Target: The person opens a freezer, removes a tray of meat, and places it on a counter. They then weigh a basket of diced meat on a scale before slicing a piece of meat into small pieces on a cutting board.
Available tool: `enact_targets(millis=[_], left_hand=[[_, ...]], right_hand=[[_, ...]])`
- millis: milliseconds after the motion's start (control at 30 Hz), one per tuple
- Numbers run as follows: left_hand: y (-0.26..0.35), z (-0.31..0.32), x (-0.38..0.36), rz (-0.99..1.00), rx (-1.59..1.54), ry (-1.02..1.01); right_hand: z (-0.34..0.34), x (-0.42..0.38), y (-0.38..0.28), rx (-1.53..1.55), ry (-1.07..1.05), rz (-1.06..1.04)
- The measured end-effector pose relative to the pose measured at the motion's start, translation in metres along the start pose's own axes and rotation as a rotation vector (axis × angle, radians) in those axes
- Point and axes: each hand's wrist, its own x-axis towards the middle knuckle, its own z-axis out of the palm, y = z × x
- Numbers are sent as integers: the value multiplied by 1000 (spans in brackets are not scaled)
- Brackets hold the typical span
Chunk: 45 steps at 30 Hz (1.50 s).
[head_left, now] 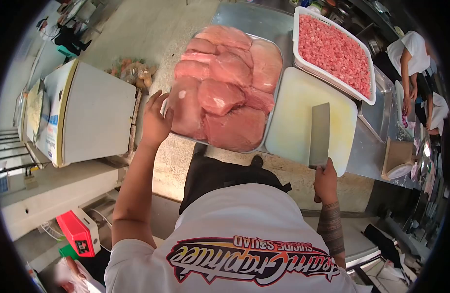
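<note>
Stainless steel is covering the worktable (pixel 366 158), and a white plastic cutting board (pixel 283 132) with rounded corners and a yellowed middle is lying flat on it. Well left of the board, a boxy white freezer (pixel 100 115) with a yellowish edge is standing over mottled concrete floor (pixel 178 22). Well to the board's right, two people (pixel 413 49) in white tops are showing beside the work area.

Directly left of the board, a shallow metal tray (pixel 282 56) is holding thick slabs of raw meat (pixel 225 97), pink, smooth and glistening, heaped in rounded lumps. Just beyond the board's far edge, a rectangular white plastic basket (pixel 296 36) is holding small, bumpy cubes of pink meat (pixel 332 53).

At the board's near right edge, the right hand (pixel 325 183) is gripping a cleaver (pixel 320 136), its broad, flat grey blade extending over the board. Across the tray from the board, the left hand (pixel 157 119) is hovering beside the slabs, its fingers spread apart; whether they are touching the tray is unclear.
</note>
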Motion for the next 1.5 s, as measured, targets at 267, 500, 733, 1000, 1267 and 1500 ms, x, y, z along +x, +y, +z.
enact_targets(millis=[267, 500, 733, 1000, 1267, 1500], left_hand=[[-52, 13, 26, 94, -347, -431], [-1, -73, 95, 322, 352, -1066], [131, -241, 90, 1052, 79, -681], [177, -244, 79, 1425, -122, -725], [193, -214, 88, 1458, -283, -958], [115, -86, 66, 837, -142, -1024]], right_hand=[[39, -30, -156, 357, 45, 369], [53, -40, -267, 123, 133, 147], [72, -43, -255, -14, 175, 179], [89, -56, -246, 155, 122, 226], [88, -69, -242, 196, 207, 219], [58, -79, -196, 100, 155, 93]])
